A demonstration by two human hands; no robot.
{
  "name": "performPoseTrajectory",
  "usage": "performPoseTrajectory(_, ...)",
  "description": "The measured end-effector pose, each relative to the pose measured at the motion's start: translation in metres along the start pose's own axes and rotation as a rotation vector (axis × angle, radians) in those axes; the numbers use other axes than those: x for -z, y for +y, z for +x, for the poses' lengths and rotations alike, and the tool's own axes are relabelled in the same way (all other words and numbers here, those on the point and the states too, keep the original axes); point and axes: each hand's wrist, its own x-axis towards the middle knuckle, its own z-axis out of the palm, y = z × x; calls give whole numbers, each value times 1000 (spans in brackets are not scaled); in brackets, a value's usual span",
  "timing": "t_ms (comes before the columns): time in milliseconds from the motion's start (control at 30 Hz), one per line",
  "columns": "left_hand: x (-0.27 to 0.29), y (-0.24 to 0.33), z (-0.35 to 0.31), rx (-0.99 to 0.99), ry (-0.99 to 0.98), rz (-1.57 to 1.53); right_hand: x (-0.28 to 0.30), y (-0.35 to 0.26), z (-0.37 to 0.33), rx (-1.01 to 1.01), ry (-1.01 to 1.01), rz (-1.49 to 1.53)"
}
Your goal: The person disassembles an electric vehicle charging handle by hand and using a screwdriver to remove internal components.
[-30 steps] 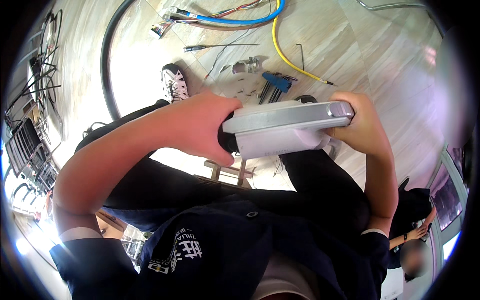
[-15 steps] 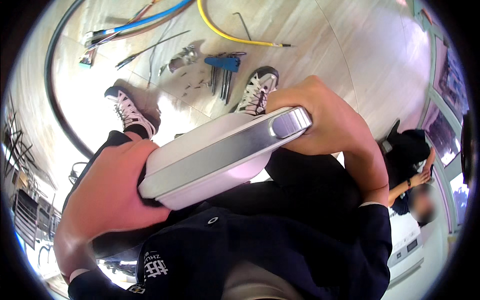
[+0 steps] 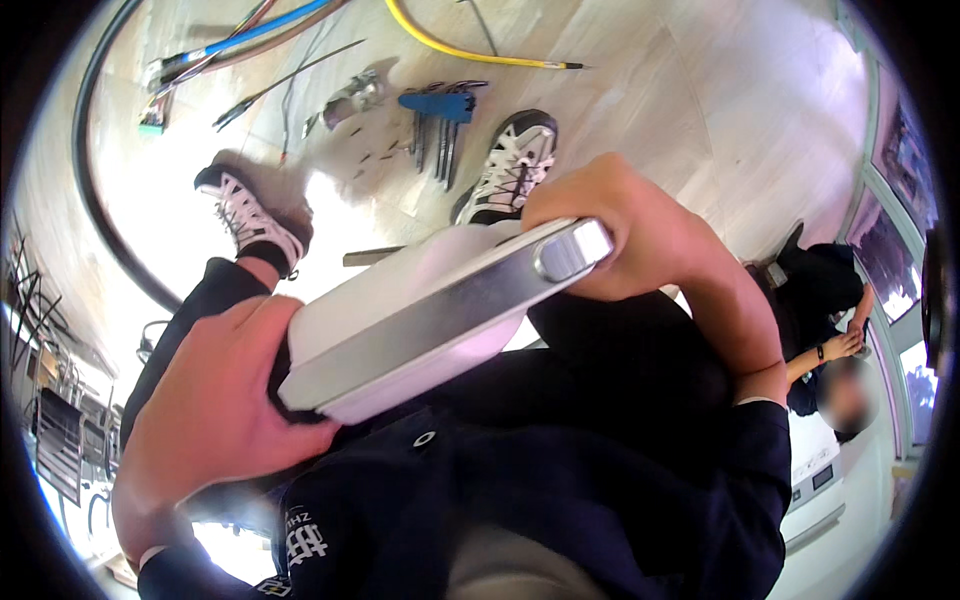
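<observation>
A white, rounded casing [image 3: 370,300] with a silver band [image 3: 440,310] along its edge is held tilted above my lap, its right end higher and farther away. My left hand [image 3: 225,390] grips the lower left end, fingers curled behind it and mostly hidden. At the upper right end, my right hand [image 3: 620,230] is wrapped round the corner by a rounded silver cap [image 3: 572,250]. The casing hides the far fingers of both hands.
Beyond my shoes lie a blue holder of hex keys [image 3: 440,105], several small screws [image 3: 370,157], a crumpled silvery piece [image 3: 352,98], a thin black rod [image 3: 285,85], a yellow cable [image 3: 470,58] and a thick black cable [image 3: 95,200]. Another person [image 3: 825,300] crouches at right.
The casing has shifted slightly left and down at its right end, both hands still on it. The floor things appear a little higher and farther left in view.
</observation>
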Motion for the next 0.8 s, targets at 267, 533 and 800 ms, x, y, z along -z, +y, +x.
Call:
performPoseTrajectory(267, -14, -9, -12, -117, 50, -86, 5, 0, -8, 5, -92, -83)
performPoseTrajectory(533, -19, -17, -11, -60, 43, -63, 0, 7, 2, -75, -99, -57)
performPoseTrajectory(800, -23, -30, -4, -323, 310, -27, 27, 19, -19, -293, 86, -151)
